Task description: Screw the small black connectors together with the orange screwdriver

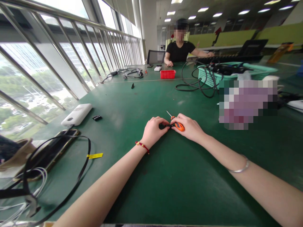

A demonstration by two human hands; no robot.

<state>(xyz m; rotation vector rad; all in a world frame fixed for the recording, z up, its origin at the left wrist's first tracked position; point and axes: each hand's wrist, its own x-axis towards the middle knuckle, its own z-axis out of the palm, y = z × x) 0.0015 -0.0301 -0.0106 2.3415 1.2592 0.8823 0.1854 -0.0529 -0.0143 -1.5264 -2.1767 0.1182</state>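
My right hand (189,127) is closed around a screwdriver (180,127) with an orange and black handle. Its thin metal shaft sticks out past the fingers, pointing away and to the left. Close beside it, my left hand (153,128) pinches a small black part (163,126), whose kind I cannot make out. The fingertips of both hands meet or nearly meet over the green table (151,176), and they hide where the black part and the screwdriver come together.
To the left lie a white power bank (77,114), a small black piece (97,117), a phone (50,154) and a looped black cable (88,157). Further off are a red tray (168,74), a green basket (208,77) with cables, and a seated person (180,50). A blurred-out object (247,104) lies right.
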